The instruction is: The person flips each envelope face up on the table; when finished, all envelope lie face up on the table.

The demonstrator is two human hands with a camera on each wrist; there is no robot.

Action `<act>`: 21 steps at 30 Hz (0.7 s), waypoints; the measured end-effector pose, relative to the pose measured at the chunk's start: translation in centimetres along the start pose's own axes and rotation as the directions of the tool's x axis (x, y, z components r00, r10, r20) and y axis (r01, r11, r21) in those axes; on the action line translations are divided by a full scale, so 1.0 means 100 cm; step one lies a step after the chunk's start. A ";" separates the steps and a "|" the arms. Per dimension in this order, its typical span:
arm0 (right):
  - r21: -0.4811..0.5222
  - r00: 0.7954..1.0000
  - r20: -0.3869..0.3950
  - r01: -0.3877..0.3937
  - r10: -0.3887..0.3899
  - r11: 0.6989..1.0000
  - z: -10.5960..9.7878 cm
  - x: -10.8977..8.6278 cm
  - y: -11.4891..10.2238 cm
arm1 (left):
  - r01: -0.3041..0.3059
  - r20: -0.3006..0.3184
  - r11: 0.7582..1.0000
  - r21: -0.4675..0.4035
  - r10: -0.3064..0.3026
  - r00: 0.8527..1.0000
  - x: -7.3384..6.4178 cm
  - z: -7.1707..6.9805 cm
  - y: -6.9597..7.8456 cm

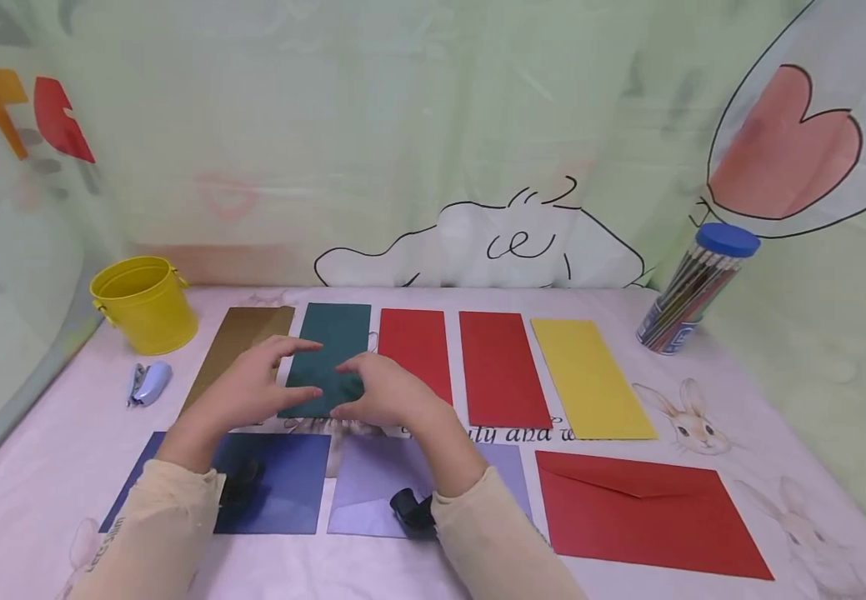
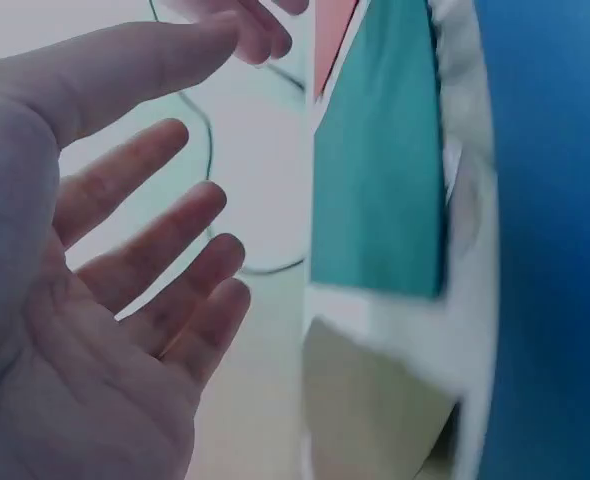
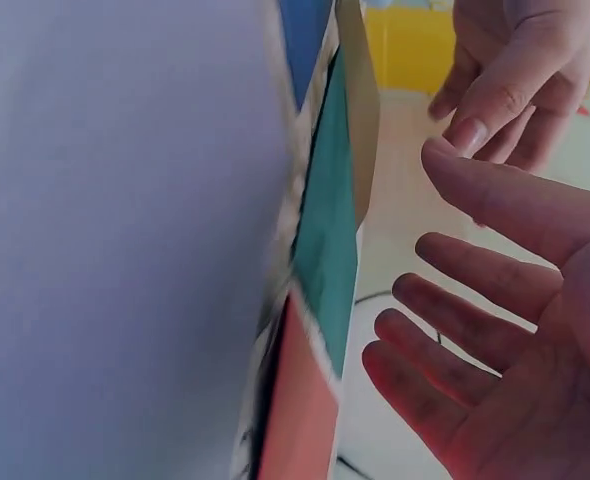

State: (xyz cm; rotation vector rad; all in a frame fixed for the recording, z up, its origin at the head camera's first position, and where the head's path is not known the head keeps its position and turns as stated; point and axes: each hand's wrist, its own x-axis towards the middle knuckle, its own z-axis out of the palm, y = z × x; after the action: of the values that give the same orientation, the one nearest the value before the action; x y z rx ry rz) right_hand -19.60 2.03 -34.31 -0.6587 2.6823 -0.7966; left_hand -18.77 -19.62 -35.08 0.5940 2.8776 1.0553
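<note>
In the head view my left hand [image 1: 252, 379] is raised between the brown envelope [image 1: 226, 346] and the dark green envelope [image 1: 331, 325], fingers spread and loosely bent. Facing it, my right hand [image 1: 387, 392] overlaps the green envelope's right edge, thumb and fingers parted. Nothing lies in either palm; both wrist views show the fingers apart and the fingertips of the two hands near each other. Below the wrists lie a blue envelope [image 1: 290, 483] and a lavender envelope [image 1: 361, 475], each partly covered by a sleeve or a black wrist mount.
Two red envelopes [image 1: 503, 367] and a yellow envelope [image 1: 590, 379] continue the back row. A red envelope [image 1: 650, 517] with its flap showing lies front right. A yellow bucket [image 1: 151, 308] and a small light-blue stapler-like object [image 1: 151, 383] stand left; a pencil jar [image 1: 691, 292] stands right.
</note>
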 end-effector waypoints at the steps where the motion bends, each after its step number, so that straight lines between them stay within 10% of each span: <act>1: 0.005 1.000 -0.003 -0.002 0.002 1.000 0.000 -0.001 0.003 | 0.004 0.012 1.000 -0.015 -0.004 1.000 0.002 0.004 0.000; 21: -0.097 1.000 0.024 -0.001 0.004 0.995 0.008 -0.001 0.025 | 0.024 0.142 0.984 0.179 -0.050 0.989 0.008 0.033 -0.012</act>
State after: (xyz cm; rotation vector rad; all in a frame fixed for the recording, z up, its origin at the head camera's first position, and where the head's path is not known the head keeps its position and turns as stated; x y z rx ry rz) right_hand -20.07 3.54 -36.39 -0.6829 2.7133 -0.6565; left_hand -19.47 -18.15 -38.27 0.5951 2.8592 0.7232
